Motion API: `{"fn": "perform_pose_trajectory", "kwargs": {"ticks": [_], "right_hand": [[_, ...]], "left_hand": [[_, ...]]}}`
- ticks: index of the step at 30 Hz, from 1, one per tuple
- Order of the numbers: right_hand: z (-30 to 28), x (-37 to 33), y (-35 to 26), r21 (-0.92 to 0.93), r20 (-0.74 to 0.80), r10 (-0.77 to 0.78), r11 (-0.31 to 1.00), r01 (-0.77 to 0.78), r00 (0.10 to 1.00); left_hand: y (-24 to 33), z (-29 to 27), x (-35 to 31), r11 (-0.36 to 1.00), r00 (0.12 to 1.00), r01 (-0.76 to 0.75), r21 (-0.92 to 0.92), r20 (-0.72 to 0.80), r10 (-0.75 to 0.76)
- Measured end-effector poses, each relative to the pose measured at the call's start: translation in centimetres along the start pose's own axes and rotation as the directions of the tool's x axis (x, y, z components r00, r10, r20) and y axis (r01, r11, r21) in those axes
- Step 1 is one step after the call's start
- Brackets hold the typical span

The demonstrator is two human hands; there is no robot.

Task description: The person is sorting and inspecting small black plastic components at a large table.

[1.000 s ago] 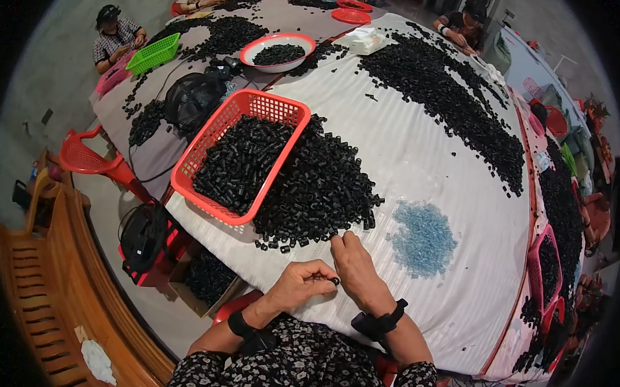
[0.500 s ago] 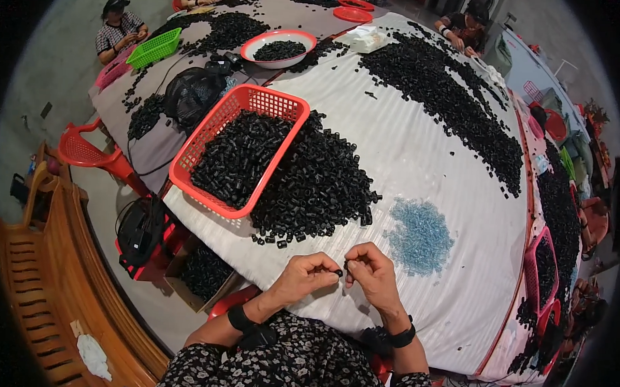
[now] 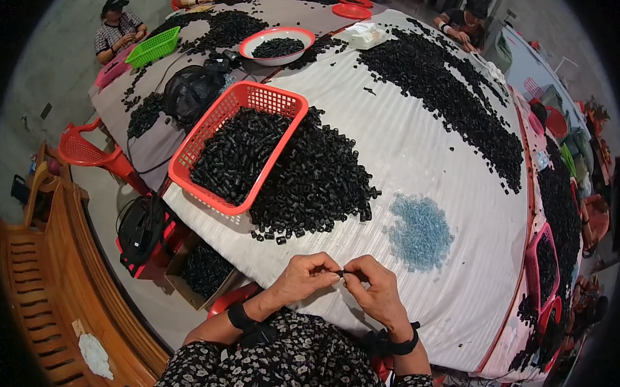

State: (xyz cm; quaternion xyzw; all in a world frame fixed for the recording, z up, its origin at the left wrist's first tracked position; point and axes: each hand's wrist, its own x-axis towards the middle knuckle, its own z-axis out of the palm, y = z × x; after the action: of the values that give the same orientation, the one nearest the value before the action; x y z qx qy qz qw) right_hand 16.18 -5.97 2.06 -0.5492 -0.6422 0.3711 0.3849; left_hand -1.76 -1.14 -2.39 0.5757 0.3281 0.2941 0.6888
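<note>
My left hand (image 3: 306,277) and my right hand (image 3: 371,286) meet fingertip to fingertip above the near edge of the white cloth. Pinched between them is a small black cylindrical part (image 3: 341,273), mostly covered by the fingers. Whether it is one piece or two pressed together I cannot tell. Just beyond my hands lies a heap of loose black cylindrical parts (image 3: 317,180). To the right of the heap, small clear bluish pieces (image 3: 421,234) are spread in a patch. A red plastic basket (image 3: 295,128), full of black parts, stands at the left of the heap.
A white bowl with a red rim (image 3: 307,38) and a green basket (image 3: 154,48) stand farther back. A long band of black parts (image 3: 443,89) stretches across the far right. Other people sit around the table. A wooden bench (image 3: 82,274) and red chair (image 3: 93,152) are at the left.
My right hand has moved down and left, and its fingertips now meet those of my left hand at the black part. My left hand has stayed nearly still.
</note>
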Motion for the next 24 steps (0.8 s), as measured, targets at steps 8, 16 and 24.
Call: {"fn": "perform_pose_trajectory", "kwargs": {"ticks": [8,16,24], "right_hand": [[0.1,-0.6,0.5,-0.165,0.015,-0.236,0.958,0.235,0.972],[0.8,-1.4,0.5,-0.427,0.119,-0.301,0.845,0.323,0.946],[1.5,-1.0,1.3,-0.557,0.117,-0.42,0.723,0.41,0.9]], "left_hand": [[0.1,0.3,0.2,1.0,1.0,-0.011,0.014,0.015,0.011],[-0.1,1.2,0.2,0.996,0.998,0.058,-0.07,-0.014,-0.059],[-0.5,1.1,0.1,0.985,0.988,0.154,-0.074,0.025,-0.152]]}}
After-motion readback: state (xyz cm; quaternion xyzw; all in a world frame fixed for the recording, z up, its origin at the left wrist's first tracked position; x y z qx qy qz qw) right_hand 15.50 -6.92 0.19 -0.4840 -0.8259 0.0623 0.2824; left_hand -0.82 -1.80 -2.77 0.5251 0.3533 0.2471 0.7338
